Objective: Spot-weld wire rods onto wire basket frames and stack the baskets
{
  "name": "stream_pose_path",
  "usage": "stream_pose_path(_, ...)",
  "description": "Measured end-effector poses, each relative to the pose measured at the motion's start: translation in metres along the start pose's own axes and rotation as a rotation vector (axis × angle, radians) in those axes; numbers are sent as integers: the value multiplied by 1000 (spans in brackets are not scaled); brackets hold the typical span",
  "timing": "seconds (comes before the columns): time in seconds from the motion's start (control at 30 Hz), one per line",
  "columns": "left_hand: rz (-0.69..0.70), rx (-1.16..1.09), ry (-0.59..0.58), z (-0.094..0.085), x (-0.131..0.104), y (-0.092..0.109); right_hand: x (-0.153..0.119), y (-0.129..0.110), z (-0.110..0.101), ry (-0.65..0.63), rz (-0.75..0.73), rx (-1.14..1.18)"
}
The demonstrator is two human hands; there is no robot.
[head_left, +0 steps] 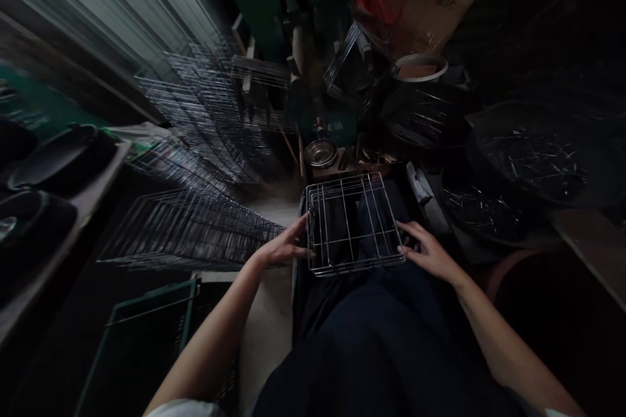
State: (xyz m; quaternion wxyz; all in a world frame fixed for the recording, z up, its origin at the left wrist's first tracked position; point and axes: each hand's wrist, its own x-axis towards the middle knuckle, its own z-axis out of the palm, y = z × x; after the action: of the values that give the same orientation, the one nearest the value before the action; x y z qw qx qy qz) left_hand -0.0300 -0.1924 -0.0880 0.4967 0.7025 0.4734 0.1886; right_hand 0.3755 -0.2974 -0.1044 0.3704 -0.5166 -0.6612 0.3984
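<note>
The left hand (pixel 283 249) and right hand (pixel 426 253) grip opposite sides of a square wire rack (pixel 353 223), fingers curled on its edges, holding it flat over the lap; stacked wire grids (pixel 195 228) lie beyond the left hand, a metal bowl (pixel 321 154) farther ahead

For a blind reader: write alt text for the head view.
A seated person's left hand and right hand grip opposite sides of a square wire rack resting on their lap. Stacks of wire racks lie to the left; dark basins of metal pins sit to the right.
</note>
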Motion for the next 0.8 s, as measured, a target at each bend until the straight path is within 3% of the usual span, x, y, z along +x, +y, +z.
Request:
stream_pose_path(0.1, -155, -358, -8, -1, 2, 4, 32, 11, -20, 55, 58, 36)
stream_pose_path(0.2, -195, -553, 150, 7, 13, 12, 88, 18, -31, 137, 141, -99)
stream_pose_path(0.3, -162, -527, 252, 20, 28, 18, 146, 19, -29, 75, 96, -289)
stream_pose_path(0.4, -74, -425, 315, 34, 36, 17, 182, 16, -19, 19, 57, -395)
stream_pose_path(0.63, -69, -191, 555, 55, 37, 4, 193, 6, -2, 28, 20, -631)
stream_pose_path(0.8, -49, -122, 545, 50, 36, 3, 196, 3, -3, 27, 8, -664)
